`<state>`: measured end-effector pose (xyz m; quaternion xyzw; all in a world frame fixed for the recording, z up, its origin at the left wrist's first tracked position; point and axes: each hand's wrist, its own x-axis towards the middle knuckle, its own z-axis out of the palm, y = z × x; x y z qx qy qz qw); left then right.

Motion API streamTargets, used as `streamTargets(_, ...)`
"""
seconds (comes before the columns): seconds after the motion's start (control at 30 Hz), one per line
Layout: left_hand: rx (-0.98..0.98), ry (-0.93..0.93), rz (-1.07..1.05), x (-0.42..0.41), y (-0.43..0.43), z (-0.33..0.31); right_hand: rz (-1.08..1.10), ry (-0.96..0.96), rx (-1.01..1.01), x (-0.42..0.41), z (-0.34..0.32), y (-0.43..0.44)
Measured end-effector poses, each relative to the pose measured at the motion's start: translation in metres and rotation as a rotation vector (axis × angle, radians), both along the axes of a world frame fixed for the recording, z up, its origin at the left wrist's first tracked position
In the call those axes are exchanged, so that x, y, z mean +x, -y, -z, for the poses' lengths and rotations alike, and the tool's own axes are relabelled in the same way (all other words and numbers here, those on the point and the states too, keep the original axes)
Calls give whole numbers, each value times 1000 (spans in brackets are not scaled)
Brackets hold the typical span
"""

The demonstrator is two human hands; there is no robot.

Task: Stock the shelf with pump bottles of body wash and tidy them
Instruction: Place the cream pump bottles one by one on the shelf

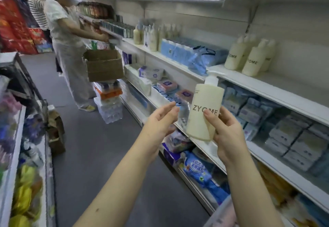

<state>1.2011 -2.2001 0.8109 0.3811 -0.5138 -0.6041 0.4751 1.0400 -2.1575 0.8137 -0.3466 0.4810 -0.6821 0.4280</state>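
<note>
Centre right of the frame: right hand [226, 130] grips a cream bottle [204, 113] by its lower body, thumb across the label, pump end up. Left hand [160, 121] is open, fingers relaxed, just beside the bottle, not touching. Four matching bottles [249, 56] stand on the shelf [267, 86] at upper right.

The right grip [226, 134] covers the lower right side of the held bottle [203, 116], and its thumb hides part of the label just under the lettering. The bottle's pump head blurs into the shelf edge [267, 92] behind it. Among the shelved bottles [251, 61], the rear ones are mostly hidden by the front pair, and their labels show only in part. The far bottles [153, 36] are too blurred to read. Both forearms run off the bottom edge, where a pale pink shape [222, 214] is blurred, cut off and impossible to identify.
</note>
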Motion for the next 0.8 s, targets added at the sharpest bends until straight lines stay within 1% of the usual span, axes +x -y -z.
streamTargets(0.27,-20,-58,275,-41,146,-16,297,-46,-20,-24,-14,93)
streamTargets(0.43,-8,-52,441,-67,208,-10,482,-54,-22,-36,-4,137)
streamTargets(0.6,15,-50,514,-108,256,-7,599,-75,-8,-67,1,169)
streamTargets(0.7,-10,-45,581,-139,281,-6,652,-82,-20,-96,2,189)
streamTargets(0.8,-33,-50,596,-176,305,-4,701,-92,-36,-130,5,211)
